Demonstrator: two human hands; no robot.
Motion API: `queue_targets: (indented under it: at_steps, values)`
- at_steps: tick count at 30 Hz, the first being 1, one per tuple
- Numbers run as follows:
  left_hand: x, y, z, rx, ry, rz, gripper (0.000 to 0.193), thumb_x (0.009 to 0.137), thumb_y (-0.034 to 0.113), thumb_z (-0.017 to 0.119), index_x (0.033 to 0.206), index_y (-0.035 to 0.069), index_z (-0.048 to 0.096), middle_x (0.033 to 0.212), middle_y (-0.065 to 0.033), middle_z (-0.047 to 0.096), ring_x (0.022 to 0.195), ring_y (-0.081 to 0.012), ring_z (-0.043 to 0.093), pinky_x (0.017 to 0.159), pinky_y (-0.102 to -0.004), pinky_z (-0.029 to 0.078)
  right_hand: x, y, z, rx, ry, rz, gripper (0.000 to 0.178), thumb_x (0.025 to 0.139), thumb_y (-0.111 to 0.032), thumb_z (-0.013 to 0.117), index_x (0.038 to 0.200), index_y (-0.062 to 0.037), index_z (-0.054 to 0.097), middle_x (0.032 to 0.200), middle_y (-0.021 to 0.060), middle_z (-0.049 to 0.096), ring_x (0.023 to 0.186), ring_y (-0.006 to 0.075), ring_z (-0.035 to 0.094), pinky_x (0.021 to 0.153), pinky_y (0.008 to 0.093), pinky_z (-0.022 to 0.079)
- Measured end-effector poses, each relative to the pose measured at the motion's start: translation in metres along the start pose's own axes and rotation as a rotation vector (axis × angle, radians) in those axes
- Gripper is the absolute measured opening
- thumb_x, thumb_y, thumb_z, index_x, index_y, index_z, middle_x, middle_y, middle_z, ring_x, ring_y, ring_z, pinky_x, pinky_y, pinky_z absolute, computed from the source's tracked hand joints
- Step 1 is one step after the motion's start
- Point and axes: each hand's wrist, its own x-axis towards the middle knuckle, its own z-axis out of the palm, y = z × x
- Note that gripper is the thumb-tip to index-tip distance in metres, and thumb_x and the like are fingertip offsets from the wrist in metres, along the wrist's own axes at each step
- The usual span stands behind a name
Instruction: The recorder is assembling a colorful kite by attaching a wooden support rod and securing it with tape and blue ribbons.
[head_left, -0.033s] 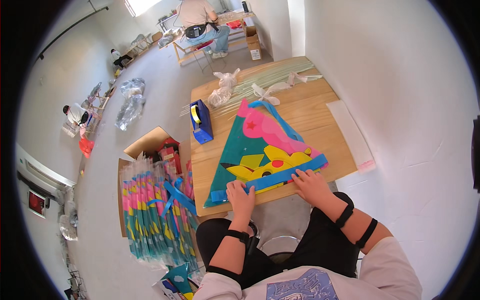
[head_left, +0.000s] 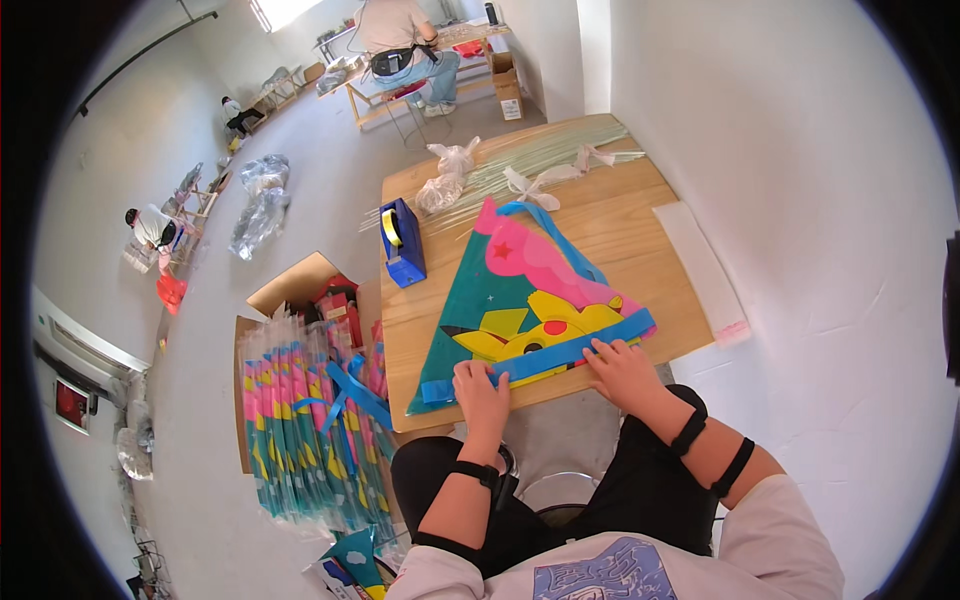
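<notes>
A triangular kite (head_left: 455, 310) in teal and pink, printed with a yellow cartoon figure, lies flat on the wooden table (head_left: 640, 225). Across its near edge runs a blue ribbon strip (head_left: 550, 358); another blue ribbon (head_left: 560, 245) trails along its far right side. My left hand (head_left: 482, 395) is closed at the left part of the near edge, fingertips on the strip. Toward the right end, my right hand (head_left: 622, 372) grips the same edge, its fingers bent over the strip. The undersides of both hands are hidden.
A blue tape dispenser (head_left: 403, 245) stands at the table's left edge. Thin pale rods (head_left: 500, 170) and knotted plastic bags (head_left: 445, 185) lie at the back. Left of the table, a carton (head_left: 290, 285) and several bagged kites (head_left: 310, 420). Other people (head_left: 395, 30) sit farther off.
</notes>
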Motion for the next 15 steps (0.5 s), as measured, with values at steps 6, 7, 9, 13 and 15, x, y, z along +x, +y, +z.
queue_targets:
  at_steps: [6, 7, 9, 13, 15]
  values:
    - [-0.016, 0.002, -0.009, 0.099, -0.008, 0.407, 0.031, 0.093, 0.007, 0.071, 0.124, 0.005, 0.070, 0.127, -0.0114, 0.065, 0.127, -0.0343, 0.059, 0.105, -0.0494, 0.047, 0.000, -0.002, -0.002, -0.008, -0.038, 0.003, 0.068, 0.089, -0.044, 0.079, 0.148, -0.0126, 0.063, 0.153, 0.0071, 0.060, 0.125, 0.0252, 0.060, 0.095, 0.0425, 0.055]
    - [-0.020, 0.000, -0.007, 0.105, -0.016, 0.407, 0.034, 0.094, 0.007, 0.070, 0.128, 0.004, 0.069, 0.129, -0.0109, 0.066, 0.128, -0.0333, 0.060, 0.105, -0.0489, 0.047, 0.001, -0.003, -0.003, -0.007, -0.045, 0.002, 0.068, 0.090, -0.044, 0.079, 0.148, -0.0123, 0.063, 0.153, 0.0072, 0.060, 0.125, 0.0253, 0.060, 0.095, 0.0426, 0.055]
    - [-0.024, -0.006, -0.005, 0.109, -0.034, 0.398, 0.038, 0.095, 0.008, 0.069, 0.133, 0.003, 0.069, 0.132, -0.0103, 0.067, 0.131, -0.0322, 0.060, 0.106, -0.0482, 0.048, 0.000, -0.002, 0.000, 0.014, -0.027, 0.002, 0.068, 0.090, -0.043, 0.079, 0.148, -0.0116, 0.063, 0.153, 0.0076, 0.060, 0.126, 0.0259, 0.059, 0.096, 0.0430, 0.055]
    - [-0.027, -0.013, -0.002, 0.101, -0.053, 0.382, 0.040, 0.096, 0.010, 0.070, 0.135, 0.003, 0.069, 0.134, -0.0100, 0.067, 0.131, -0.0319, 0.060, 0.106, -0.0475, 0.048, -0.001, 0.000, 0.001, 0.060, -0.022, 0.007, 0.067, 0.090, -0.041, 0.079, 0.148, -0.0099, 0.063, 0.153, 0.0082, 0.060, 0.126, 0.0269, 0.059, 0.097, 0.0434, 0.055]
    - [-0.029, -0.015, -0.001, 0.111, -0.045, 0.396, 0.041, 0.096, 0.011, 0.069, 0.135, 0.003, 0.069, 0.135, -0.0097, 0.067, 0.131, -0.0311, 0.060, 0.106, -0.0471, 0.048, -0.001, -0.003, -0.001, 0.067, -0.020, 0.026, 0.067, 0.090, -0.041, 0.079, 0.147, -0.0094, 0.063, 0.153, 0.0082, 0.059, 0.127, 0.0272, 0.059, 0.097, 0.0434, 0.055]
